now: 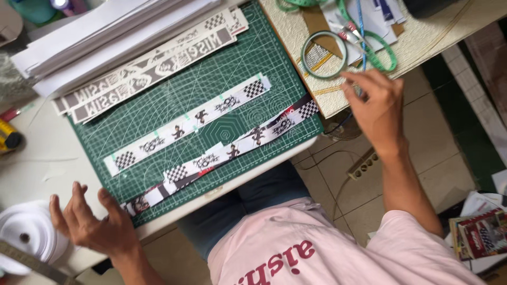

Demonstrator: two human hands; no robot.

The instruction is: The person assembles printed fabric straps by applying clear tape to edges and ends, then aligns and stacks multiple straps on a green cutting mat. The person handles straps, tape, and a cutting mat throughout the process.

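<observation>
- The left hand [92, 224] lies at the lower left of the frame, palm down at the near edge of the white surface [39, 158]; its fingers [79, 196] are spread wide and loosely curled, and they grip nothing; the thumb side sits just beside the lower end of a printed strip.
- The right hand [377, 108] reaches to the upper right of the frame, over the edge of a cream textured mat [422, 47]; its fingers [353, 78] are open and lightly bent, with the tips at or just beside the rim of a green tape roll [324, 55]; whether they touch it I cannot tell; nothing is clasped.
- A green cutting mat [211, 89] fills the middle of the frame; two long printed strips with chequered ends lie slantwise on it, the upper strip [190, 123] taped down by small green tabs, the lower strip [222, 155] made of overlapping pieces.
- Grey lettered strips [142, 71] lie along the mat's upper left edge, next to a stack of white paper [105, 31].
- A white ribbon spool [26, 232] sits at the lower left, near the left hand.
</observation>
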